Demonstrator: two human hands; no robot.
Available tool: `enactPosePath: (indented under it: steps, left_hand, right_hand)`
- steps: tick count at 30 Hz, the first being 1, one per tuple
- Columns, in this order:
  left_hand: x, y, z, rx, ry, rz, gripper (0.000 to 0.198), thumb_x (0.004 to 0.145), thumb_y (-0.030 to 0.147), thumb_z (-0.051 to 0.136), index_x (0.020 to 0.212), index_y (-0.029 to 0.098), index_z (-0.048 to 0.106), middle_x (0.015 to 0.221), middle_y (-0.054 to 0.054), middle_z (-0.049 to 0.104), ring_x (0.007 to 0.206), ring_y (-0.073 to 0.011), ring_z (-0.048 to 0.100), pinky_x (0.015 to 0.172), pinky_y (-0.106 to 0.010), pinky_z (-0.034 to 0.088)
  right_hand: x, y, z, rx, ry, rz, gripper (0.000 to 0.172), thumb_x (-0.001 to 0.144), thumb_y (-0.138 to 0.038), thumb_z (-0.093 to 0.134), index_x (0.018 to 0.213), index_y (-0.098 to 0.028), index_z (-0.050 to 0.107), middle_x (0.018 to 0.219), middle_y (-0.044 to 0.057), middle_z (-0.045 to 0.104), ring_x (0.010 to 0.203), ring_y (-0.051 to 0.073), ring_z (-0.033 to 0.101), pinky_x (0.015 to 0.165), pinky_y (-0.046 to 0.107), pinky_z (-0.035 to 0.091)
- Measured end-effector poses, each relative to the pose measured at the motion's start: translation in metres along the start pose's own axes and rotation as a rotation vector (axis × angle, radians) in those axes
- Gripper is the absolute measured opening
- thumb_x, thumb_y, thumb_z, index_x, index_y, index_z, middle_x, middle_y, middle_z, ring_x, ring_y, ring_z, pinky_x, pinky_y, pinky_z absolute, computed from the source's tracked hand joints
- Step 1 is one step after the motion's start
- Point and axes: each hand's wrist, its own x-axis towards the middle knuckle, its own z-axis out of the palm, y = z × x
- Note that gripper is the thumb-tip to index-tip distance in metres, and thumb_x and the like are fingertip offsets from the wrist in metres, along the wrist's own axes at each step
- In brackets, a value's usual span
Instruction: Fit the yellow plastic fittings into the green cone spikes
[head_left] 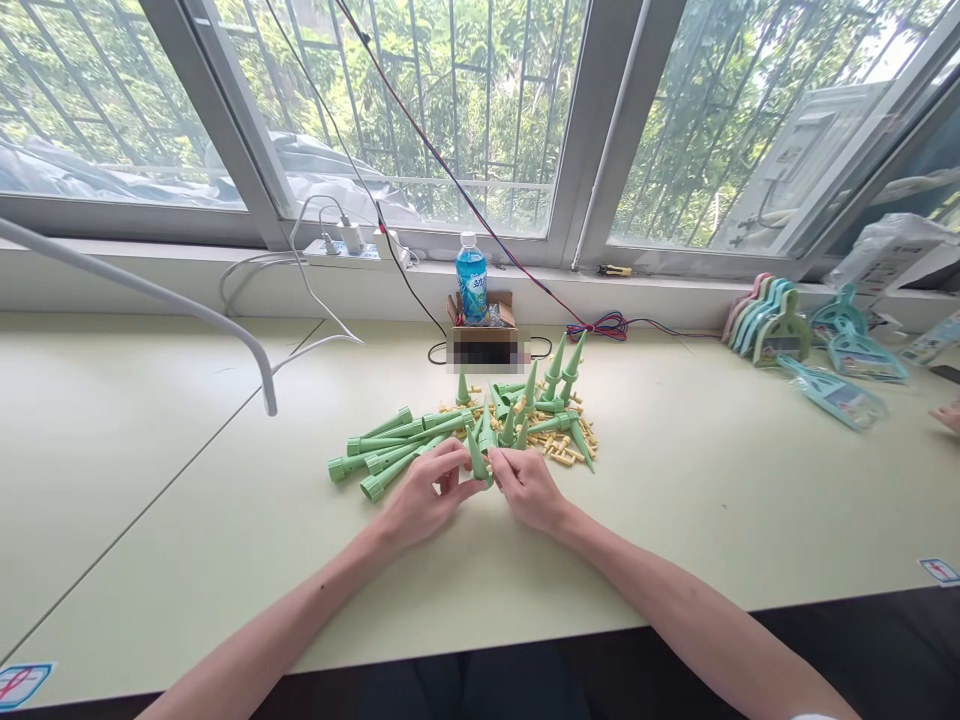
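My left hand (439, 488) grips a green plastic spike (476, 455) near its wide lower end, with the point tilted up. Close beside it, my right hand (527, 487) is closed in a pinch at the spike's right side. Whatever lies between those right fingertips is hidden. Just beyond both hands is a pile of more green spikes, some standing on end and some lying down. Small yellow plastic pieces (559, 447) are scattered among them. To the left lie several long green tapered tubes (390, 460) with ribbed collars, side by side.
Behind the pile, a blue-liquid bottle (472, 282) stands by a small cardboard box (484, 333). Coiled red and blue cable (604, 325) lies on the table (675, 480). Small dustpans (780, 325) sit at the right, near another person's hand (946, 415). A white bar (150, 285) crosses the left.
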Motion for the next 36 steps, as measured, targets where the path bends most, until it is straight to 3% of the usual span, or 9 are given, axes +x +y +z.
enactPosePath:
  steps: [6, 9, 14, 20, 27, 31, 36]
  left_hand:
    - [0.001, 0.002, 0.002, -0.060, 0.126, -0.095, 0.019, 0.093, 0.037, 0.062, 0.098, 0.019, 0.058, 0.087, 0.000, 0.054, 0.056, -0.0076, 0.044, 0.052, -0.022, 0.043]
    - [0.003, 0.003, 0.000, -0.111, 0.146, -0.192, 0.030, 0.097, 0.046, 0.053, 0.089, 0.017, 0.058, 0.071, 0.002, 0.053, 0.052, -0.0083, 0.042, 0.050, -0.022, 0.039]
    - [0.004, 0.000, -0.004, -0.209, -0.004, -0.293, 0.061, 0.098, 0.062, 0.038, 0.068, 0.015, 0.062, 0.047, 0.003, 0.042, 0.045, -0.0101, 0.040, 0.047, -0.023, 0.035]
    - [0.001, -0.004, -0.007, -0.359, -0.133, -0.411, 0.051, 0.094, 0.063, 0.049, 0.080, 0.016, 0.062, 0.049, 0.004, 0.046, 0.042, -0.0090, 0.039, 0.044, -0.021, 0.028]
    - [0.000, -0.004, -0.010, -0.400, -0.217, -0.392, 0.043, 0.095, 0.057, 0.053, 0.086, 0.016, 0.061, 0.052, 0.004, 0.048, 0.043, -0.0089, 0.040, 0.045, -0.021, 0.026]
    - [0.000, -0.005, -0.008, -0.399, -0.224, -0.367, 0.038, 0.093, 0.053, 0.057, 0.084, 0.017, 0.058, 0.053, 0.006, 0.042, 0.044, -0.0087, 0.037, 0.045, -0.022, 0.029]
    - [-0.001, -0.004, -0.003, -0.232, -0.067, -0.209, 0.028, 0.088, 0.043, 0.067, 0.082, 0.017, 0.058, 0.067, 0.004, 0.037, 0.056, -0.0097, 0.037, 0.050, -0.022, 0.034]
  right_hand:
    - [0.001, -0.001, 0.001, -0.008, 0.110, -0.010, 0.046, 0.104, -0.043, 0.037, 0.064, -0.020, 0.043, 0.055, -0.003, 0.041, 0.049, 0.010, 0.036, 0.049, 0.025, 0.027]
    - [0.000, 0.001, 0.001, -0.029, 0.149, -0.039, 0.045, 0.104, -0.045, 0.037, 0.068, -0.020, 0.044, 0.056, -0.004, 0.040, 0.049, 0.010, 0.034, 0.049, 0.024, 0.027]
    - [-0.001, -0.001, -0.002, -0.083, 0.084, -0.127, 0.042, 0.106, -0.042, 0.036, 0.077, -0.019, 0.056, 0.060, -0.003, 0.048, 0.051, 0.010, 0.037, 0.053, 0.023, 0.031]
    - [-0.001, -0.002, -0.005, -0.062, 0.011, -0.168, 0.036, 0.106, -0.037, 0.038, 0.081, -0.019, 0.057, 0.066, -0.001, 0.055, 0.055, 0.011, 0.043, 0.056, 0.022, 0.034]
    - [-0.002, 0.005, -0.005, 0.004, -0.039, -0.133, 0.038, 0.104, -0.045, 0.039, 0.075, -0.022, 0.040, 0.059, -0.006, 0.036, 0.051, 0.010, 0.029, 0.050, 0.023, 0.026]
    - [-0.002, 0.005, -0.003, 0.046, -0.064, -0.090, 0.042, 0.104, -0.051, 0.037, 0.073, -0.023, 0.036, 0.058, -0.006, 0.035, 0.051, 0.010, 0.029, 0.049, 0.023, 0.026]
    - [-0.003, 0.002, 0.000, 0.147, -0.054, -0.015, 0.049, 0.105, -0.051, 0.034, 0.065, -0.022, 0.038, 0.052, -0.004, 0.042, 0.047, 0.011, 0.036, 0.048, 0.024, 0.030]
